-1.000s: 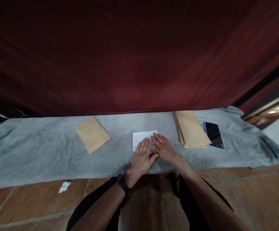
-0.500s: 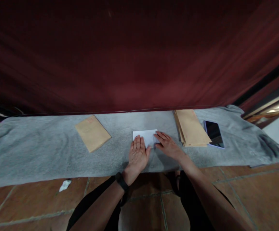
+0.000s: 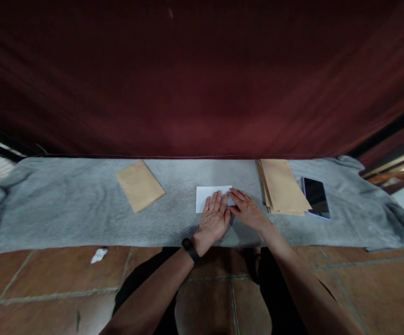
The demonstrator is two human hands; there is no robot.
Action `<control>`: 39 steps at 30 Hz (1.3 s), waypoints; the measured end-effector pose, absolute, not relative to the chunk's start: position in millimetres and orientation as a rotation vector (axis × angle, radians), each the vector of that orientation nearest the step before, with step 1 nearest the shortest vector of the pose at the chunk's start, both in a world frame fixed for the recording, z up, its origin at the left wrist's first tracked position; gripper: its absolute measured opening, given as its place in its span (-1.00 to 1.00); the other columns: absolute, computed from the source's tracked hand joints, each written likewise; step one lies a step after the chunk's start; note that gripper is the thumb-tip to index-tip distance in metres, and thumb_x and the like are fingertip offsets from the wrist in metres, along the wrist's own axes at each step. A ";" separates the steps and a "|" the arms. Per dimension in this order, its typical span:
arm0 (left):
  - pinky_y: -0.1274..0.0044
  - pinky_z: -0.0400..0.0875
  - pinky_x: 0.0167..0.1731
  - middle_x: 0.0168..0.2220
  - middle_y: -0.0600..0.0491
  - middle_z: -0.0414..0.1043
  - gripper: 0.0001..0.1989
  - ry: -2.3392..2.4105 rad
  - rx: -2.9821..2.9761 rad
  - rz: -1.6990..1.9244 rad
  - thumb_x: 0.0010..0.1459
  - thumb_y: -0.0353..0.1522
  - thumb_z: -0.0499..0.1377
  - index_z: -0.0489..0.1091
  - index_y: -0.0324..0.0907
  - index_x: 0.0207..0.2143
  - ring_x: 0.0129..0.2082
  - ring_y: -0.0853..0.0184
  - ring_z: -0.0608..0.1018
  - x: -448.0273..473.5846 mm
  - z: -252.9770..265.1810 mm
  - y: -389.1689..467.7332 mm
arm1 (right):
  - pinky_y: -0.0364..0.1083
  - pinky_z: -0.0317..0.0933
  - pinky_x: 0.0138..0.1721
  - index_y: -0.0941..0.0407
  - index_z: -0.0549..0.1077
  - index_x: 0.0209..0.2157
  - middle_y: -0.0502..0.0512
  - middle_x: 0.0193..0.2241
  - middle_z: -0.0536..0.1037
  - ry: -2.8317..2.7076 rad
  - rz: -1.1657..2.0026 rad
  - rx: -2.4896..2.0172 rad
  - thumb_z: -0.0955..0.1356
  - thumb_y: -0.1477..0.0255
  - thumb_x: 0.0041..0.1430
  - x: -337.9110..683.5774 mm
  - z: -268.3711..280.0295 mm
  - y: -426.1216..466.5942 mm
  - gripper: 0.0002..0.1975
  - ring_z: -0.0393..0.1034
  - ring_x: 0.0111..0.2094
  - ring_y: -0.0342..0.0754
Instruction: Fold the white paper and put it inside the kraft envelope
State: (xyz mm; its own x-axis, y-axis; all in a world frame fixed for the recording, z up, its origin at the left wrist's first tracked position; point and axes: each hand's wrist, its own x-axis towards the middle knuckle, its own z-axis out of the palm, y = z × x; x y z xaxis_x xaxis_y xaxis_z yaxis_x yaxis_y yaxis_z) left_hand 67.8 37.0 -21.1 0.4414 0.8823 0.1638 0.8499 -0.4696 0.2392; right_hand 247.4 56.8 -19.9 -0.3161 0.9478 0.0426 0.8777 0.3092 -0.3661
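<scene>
Hands lie side by side, thumbs almost touching, on a folded white paper (image 3: 209,196) in the middle of the grey blanket (image 3: 65,209): the left hand (image 3: 215,219) flat with fingers straight and slightly spread, the right hand (image 3: 248,210) flat too, fingers extended over the paper's right edge, neither gripping it. A single brown envelope (image 3: 140,185) lies well to the left, while a stack of brown envelopes (image 3: 282,187) sits just right of the right hand with a smartphone (image 3: 316,197) beside it, all before a dark red curtain (image 3: 202,79).

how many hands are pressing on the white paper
2. The left hand lies flat on the white paper; the right hand rests on its right edge beside it.
</scene>
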 end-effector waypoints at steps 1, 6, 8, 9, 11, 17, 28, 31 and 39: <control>0.16 -0.04 0.39 0.44 -0.20 0.01 -0.41 1.558 2.557 0.410 0.39 -0.29 -0.09 0.04 -0.29 0.41 0.45 0.12 0.05 65.7 -21.4 36.6 | 0.16 0.08 0.35 0.07 0.27 0.32 0.14 0.36 0.24 -2.334 0.398 -1.651 0.28 0.36 0.31 248.3 -20.6 56.6 -0.44 0.08 0.38 0.06; 0.21 -0.06 0.39 0.45 -0.22 -0.04 -0.38 1.614 2.525 0.373 0.41 -0.20 -0.09 0.03 -0.30 0.41 0.45 0.12 0.03 54.4 -19.3 33.6 | 0.14 0.07 0.36 0.12 0.28 0.32 0.18 0.36 0.25 -2.342 0.384 -1.613 0.28 0.30 0.32 252.0 -24.9 57.3 -0.44 0.10 0.38 0.08; 0.21 -0.06 0.39 0.46 -0.22 -0.07 -0.35 1.625 2.516 0.336 0.41 -0.14 -0.07 0.03 -0.27 0.42 0.45 0.09 0.02 49.4 -17.7 32.3 | 0.14 0.07 0.36 0.13 0.28 0.32 0.18 0.35 0.25 -2.342 0.382 -1.603 0.29 0.30 0.32 252.8 -26.0 57.7 -0.43 0.10 0.37 0.09; 0.20 -0.06 0.39 0.46 -0.21 -0.08 -0.34 1.628 2.515 0.325 0.40 -0.11 -0.06 0.03 -0.24 0.42 0.45 0.08 0.02 46.7 -16.9 31.5 | 0.15 0.07 0.36 0.12 0.28 0.32 0.17 0.35 0.26 -2.342 0.383 -1.598 0.29 0.30 0.32 253.3 -26.3 57.9 -0.43 0.11 0.37 0.10; 0.17 -0.06 0.38 0.47 -0.18 -0.11 -0.32 1.619 2.525 0.325 0.38 -0.05 -0.04 0.03 -0.16 0.43 0.46 0.04 0.00 41.0 -15.9 29.4 | 0.16 0.09 0.35 0.09 0.27 0.32 0.15 0.35 0.26 -2.342 0.395 -1.589 0.29 0.30 0.31 254.1 -26.3 58.0 -0.43 0.12 0.37 0.10; 0.02 -0.15 0.37 0.48 0.00 -0.08 -0.34 1.444 2.636 0.329 0.32 0.05 0.01 0.09 0.12 0.40 0.46 -0.09 -0.10 27.7 -15.7 22.1 | 0.12 0.12 0.34 0.13 0.27 0.32 0.16 0.36 0.24 -2.347 0.431 -1.593 0.29 0.26 0.33 256.4 -25.0 59.6 -0.42 0.12 0.36 0.09; 0.00 -0.17 0.36 0.47 -0.04 -0.07 -0.34 1.380 2.708 0.201 0.36 0.07 -0.12 0.06 0.06 0.41 0.46 0.02 -0.03 25.1 -5.5 20.0 | 0.17 0.22 0.27 0.12 0.34 0.26 0.22 0.29 0.36 -2.353 0.306 -1.471 0.25 0.28 0.36 260.4 -28.8 64.4 -0.50 0.26 0.29 0.12; 0.03 -0.19 0.38 0.47 -0.04 -0.07 -0.35 1.385 2.676 0.195 0.39 0.03 -0.16 0.06 0.00 0.42 0.46 0.07 -0.03 26.5 -2.8 20.4 | 0.16 0.17 0.30 0.15 0.38 0.24 0.23 0.26 0.40 -2.308 0.228 -1.503 0.19 0.30 0.40 249.6 -24.4 64.4 -0.53 0.27 0.28 0.11; 0.26 -0.14 0.40 0.44 -0.22 -0.04 -0.34 1.701 2.445 0.212 0.45 -0.15 -0.24 0.06 -0.42 0.39 0.46 0.15 0.02 24.5 -5.2 51.7 | 0.17 -0.01 0.37 0.12 0.25 0.34 0.18 0.39 0.17 -2.409 0.177 -1.581 0.13 0.29 0.45 216.7 -24.5 54.2 -0.49 0.05 0.40 0.12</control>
State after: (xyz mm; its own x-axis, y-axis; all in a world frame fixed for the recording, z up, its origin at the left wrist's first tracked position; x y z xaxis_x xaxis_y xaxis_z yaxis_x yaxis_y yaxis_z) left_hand 24.5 51.7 -5.2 0.3451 0.9382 0.0273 0.9162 -0.3431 0.2070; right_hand 216.7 54.2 -24.5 -0.3776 0.9147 0.1440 0.8838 0.4024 -0.2388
